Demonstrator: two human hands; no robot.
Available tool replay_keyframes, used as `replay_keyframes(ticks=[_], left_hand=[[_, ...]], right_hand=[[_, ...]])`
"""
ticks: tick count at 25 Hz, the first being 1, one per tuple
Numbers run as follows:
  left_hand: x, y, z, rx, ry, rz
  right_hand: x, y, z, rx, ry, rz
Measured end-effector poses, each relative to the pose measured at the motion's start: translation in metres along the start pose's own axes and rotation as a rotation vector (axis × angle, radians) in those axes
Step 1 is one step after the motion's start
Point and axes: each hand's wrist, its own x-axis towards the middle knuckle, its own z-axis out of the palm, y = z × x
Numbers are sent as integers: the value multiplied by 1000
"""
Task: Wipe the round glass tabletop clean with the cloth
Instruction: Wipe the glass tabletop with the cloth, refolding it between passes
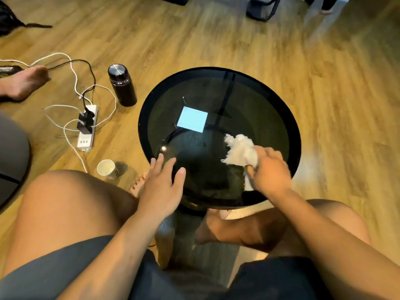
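The right hand (271, 169) is clenching the cloth (240, 151) on the near-right part of the glass tabletop (249, 100). The left hand (163, 185), fingers released, is bracing the tabletop's near-left rim; it is risking fresh smudges.

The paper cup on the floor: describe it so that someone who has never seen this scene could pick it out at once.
Start at the round glass tabletop and drop to the wooden floor off its near left edge. There, just beyond the person's left knee, stands the paper cup. It is small, pale and open-topped, unlike the tall dark bottle with a metal lid farther back and the white power strip beside it.
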Motion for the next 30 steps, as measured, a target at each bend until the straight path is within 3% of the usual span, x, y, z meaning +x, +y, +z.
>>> replay_keyframes(ticks=[2,3,5,8,10,11,13,15,18,19,21,23,25,27,29,30], left_hand=[[3,-3,5,71,-46,9],[5,-1,4,71,-44,10],[7,0,-3,-8,-2,-10],[9,-2,-10,-128,90,-44],[14,-5,-15,-189,190,-53],[25,-5,-19,-197,249,-50],[54,-10,-25,-135,317,-17],[83,-21,-25,-19,299,32],[99,-34,-4,87,299,66],[98,-34,0,71,323,73],[99,-33,2,4,354,86],[100,-32,1,-101,376,96],[101,-29,-2,-303,403,70],[105,-30,-7,-453,421,43],[110,-31,-13,-419,418,91],[112,-31,-12,-347,412,125]], right_hand=[[21,71,-7,-15,10,333],[27,78,-8,23,40,411],[24,26,-1,83,70,423],[-4,-110,18,226,79,153],[-28,-184,21,289,-69,-159],[-28,-195,22,314,-128,-283],[-10,-165,18,309,-34,-367],[16,-86,11,171,4,-183],[60,58,-12,-5,17,245],[68,82,-18,13,32,371],[74,59,-13,32,80,454],[58,-25,3,33,86,345],[39,-116,17,244,119,122],[14,-179,21,337,-67,-194],[15,-172,20,379,-229,-444],[27,-148,14,427,-168,-437]])
